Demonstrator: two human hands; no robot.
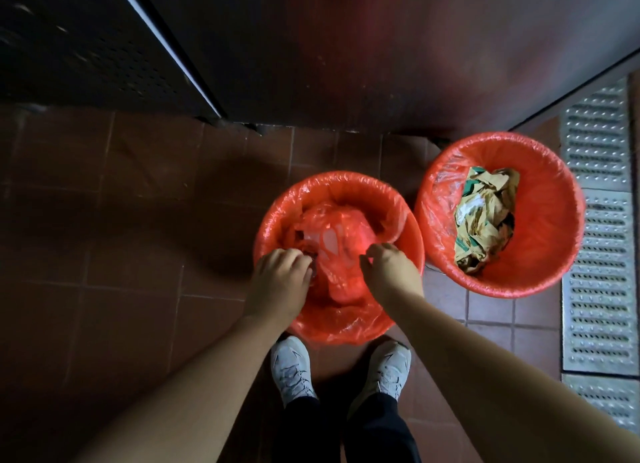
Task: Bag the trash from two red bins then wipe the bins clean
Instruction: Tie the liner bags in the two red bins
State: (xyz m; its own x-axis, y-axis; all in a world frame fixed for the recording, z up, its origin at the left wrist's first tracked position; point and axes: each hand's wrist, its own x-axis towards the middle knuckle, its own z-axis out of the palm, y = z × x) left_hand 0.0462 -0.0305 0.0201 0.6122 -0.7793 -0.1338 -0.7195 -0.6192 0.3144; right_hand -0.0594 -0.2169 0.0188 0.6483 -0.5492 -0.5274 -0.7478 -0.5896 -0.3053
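While the near red bin [273, 220] stands at the person's feet, left hand [280, 282] and right hand [391, 272] pinch its gathered liner [332, 240], apparently to close it; the second bin [554, 227] beside it holds crumpled paper [485, 216].

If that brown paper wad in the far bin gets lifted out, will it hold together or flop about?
The paper wad looks crumpled and loosely folded, so it would probably feel light and hold its shape. Its creased edges suggest that it is stiff, not floppy. It lies loose on the thin liner, so it should lift free.
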